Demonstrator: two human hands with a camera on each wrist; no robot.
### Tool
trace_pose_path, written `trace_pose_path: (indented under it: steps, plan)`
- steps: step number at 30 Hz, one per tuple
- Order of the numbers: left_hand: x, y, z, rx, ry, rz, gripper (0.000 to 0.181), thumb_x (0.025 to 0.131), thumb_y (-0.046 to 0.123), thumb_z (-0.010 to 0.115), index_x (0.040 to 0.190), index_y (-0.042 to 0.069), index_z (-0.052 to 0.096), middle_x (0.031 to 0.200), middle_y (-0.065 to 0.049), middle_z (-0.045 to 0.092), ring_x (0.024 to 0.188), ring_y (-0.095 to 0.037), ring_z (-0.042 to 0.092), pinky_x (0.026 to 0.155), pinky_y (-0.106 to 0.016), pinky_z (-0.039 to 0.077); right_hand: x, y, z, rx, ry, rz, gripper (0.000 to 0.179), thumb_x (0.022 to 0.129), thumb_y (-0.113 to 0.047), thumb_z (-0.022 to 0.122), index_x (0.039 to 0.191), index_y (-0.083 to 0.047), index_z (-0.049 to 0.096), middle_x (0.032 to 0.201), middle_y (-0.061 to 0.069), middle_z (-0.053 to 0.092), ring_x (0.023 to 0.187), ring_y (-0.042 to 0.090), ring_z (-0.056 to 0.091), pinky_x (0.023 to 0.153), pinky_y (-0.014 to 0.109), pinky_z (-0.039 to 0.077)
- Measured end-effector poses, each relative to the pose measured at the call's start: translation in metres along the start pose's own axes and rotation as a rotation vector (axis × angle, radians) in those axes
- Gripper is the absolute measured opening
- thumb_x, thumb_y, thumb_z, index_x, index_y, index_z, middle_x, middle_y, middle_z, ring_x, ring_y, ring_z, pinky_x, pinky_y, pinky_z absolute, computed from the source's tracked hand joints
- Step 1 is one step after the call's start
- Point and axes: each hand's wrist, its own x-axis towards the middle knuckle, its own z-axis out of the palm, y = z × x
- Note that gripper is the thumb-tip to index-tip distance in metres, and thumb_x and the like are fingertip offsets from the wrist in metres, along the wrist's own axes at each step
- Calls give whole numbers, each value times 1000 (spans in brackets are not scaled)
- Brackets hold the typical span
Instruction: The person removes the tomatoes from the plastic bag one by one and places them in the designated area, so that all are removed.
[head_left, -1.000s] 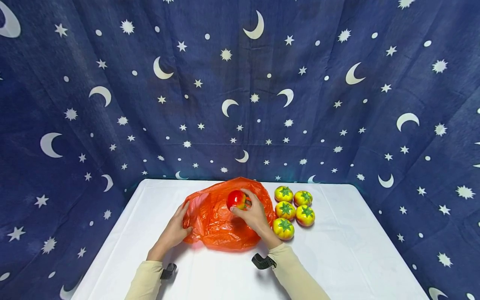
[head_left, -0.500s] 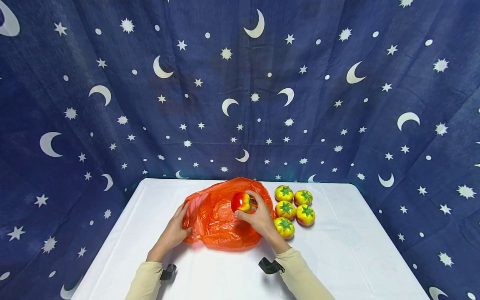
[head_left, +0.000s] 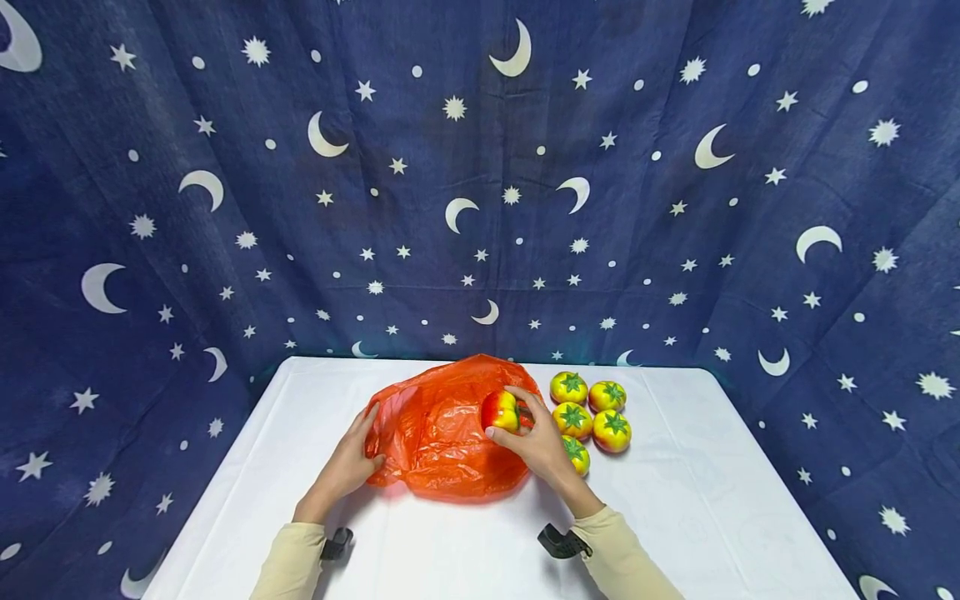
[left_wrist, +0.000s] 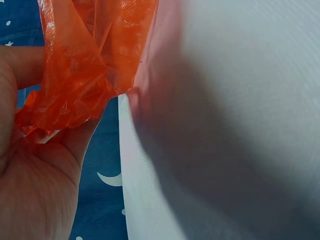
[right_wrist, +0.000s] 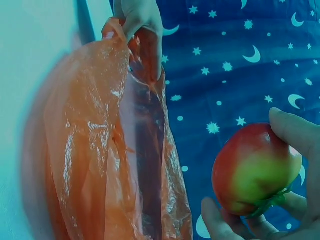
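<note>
My right hand [head_left: 546,448] holds a red and yellow tomato [head_left: 499,411] with green leaves between thumb and fingers, above the right part of an orange plastic bag [head_left: 450,450]. In the right wrist view the tomato [right_wrist: 255,172] is apart from the bag [right_wrist: 85,145], whose mouth gapes. My left hand [head_left: 348,458] grips the bag's left edge; the left wrist view shows crumpled plastic [left_wrist: 82,75] between its thumb and fingers. Several more tomatoes [head_left: 611,431] stand in a cluster right of the bag, leaves up; the nearest [head_left: 575,456] is partly hidden by my right hand.
A white-covered table [head_left: 697,500] carries the bag and the tomatoes. Behind and at both sides hangs a dark blue curtain [head_left: 420,217] with moons and stars. A black wrist device [head_left: 564,542] sits by my right sleeve, another [head_left: 337,543] by my left.
My right hand has moved right with the tomato, from over the bag's middle toward the cluster, turning the tomato so more yellow shows. The left hand and bag have stayed nearly still.
</note>
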Motion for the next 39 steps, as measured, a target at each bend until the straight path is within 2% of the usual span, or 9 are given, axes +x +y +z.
trace_pose_path:
  steps: [6,14,22,31,35,39]
  plan:
    - [0,2,-1,-8,-9,-10,93,78,-2,70,156,4,20,161,-23,19,144,-49,27,115,-60,29,-4,3,-10,-23,-8,-30,75,73,-37,85,139,-21,53,144,9,50,128,33,50,99,49,53]
    - [1,2,-3,1,-12,-13,93,78,-1,70,156,4,20,161,-23,19,144,-49,28,114,-61,29,-17,5,-22,-8,8,14,70,72,-33,86,134,-21,55,136,7,54,114,25,53,93,39,52]
    - [4,1,-3,0,-30,-14,93,80,-1,69,157,5,18,162,-21,16,144,-48,27,114,-60,31,-25,3,-33,-51,21,-33,67,74,-33,85,134,-22,57,138,5,55,115,22,54,88,28,50]
    - [4,4,-4,-6,-41,-24,92,80,-1,69,157,5,18,162,-21,15,144,-48,27,114,-60,31,-29,17,-47,-80,28,-64,68,75,-31,84,136,-18,56,135,5,57,113,21,55,86,27,52]
    - [4,5,-4,-5,-33,-18,94,79,-2,70,157,6,18,162,-21,16,145,-48,27,113,-60,32,-32,19,-54,-103,33,-54,68,76,-31,83,136,-21,56,139,5,54,117,23,54,98,40,51]
    - [4,5,-4,3,-12,2,93,78,-3,70,157,5,19,162,-22,18,143,-49,29,114,-60,31,-35,22,-61,-126,33,-55,66,76,-32,83,135,-24,55,142,5,51,123,25,52,108,53,43]
